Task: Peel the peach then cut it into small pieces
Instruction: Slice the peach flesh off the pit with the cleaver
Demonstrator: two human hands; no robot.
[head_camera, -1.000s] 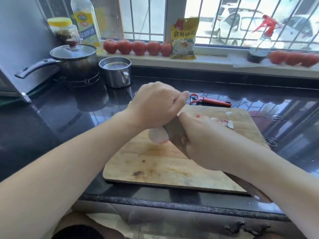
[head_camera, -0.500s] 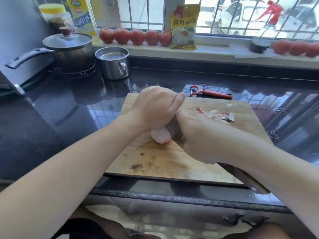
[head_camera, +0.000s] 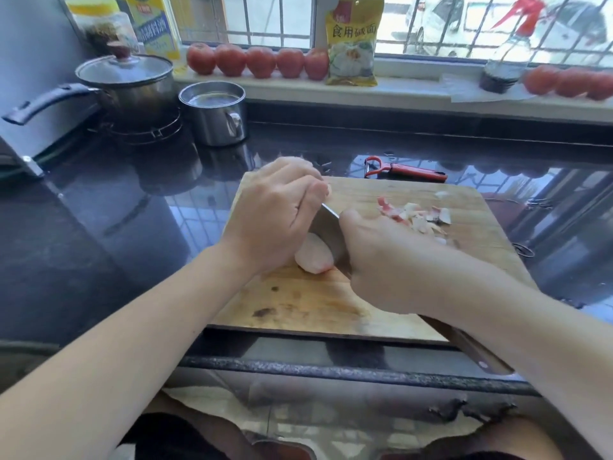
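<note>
- Since a second ago the left hand (head_camera: 275, 217) and right hand (head_camera: 391, 260) have come down lower, so the peeled peach (head_camera: 313, 255) now sits on the cutting board (head_camera: 298, 300), mid-frame.
- Left grip is curled over the peach's far side, clamped on it; right grip is wrapped tight on the knife (head_camera: 328, 227), blade pressed against the peach's right flank.
- Board's near edge sits just short of the table (head_camera: 83, 227) lip; the knife handle's end pokes past it at lower right.
- Open board at lower left, dark table free further left. Peel scraps (head_camera: 414, 215) crowd the board's upper right, with the red peeler (head_camera: 404, 171) just beyond the far edge.
- Pot (head_camera: 129, 88) and steel cup (head_camera: 215, 111) stand well apart, upper left.
- Most of the peach is hidden under the hands, so can't tell how deep the blade is.
</note>
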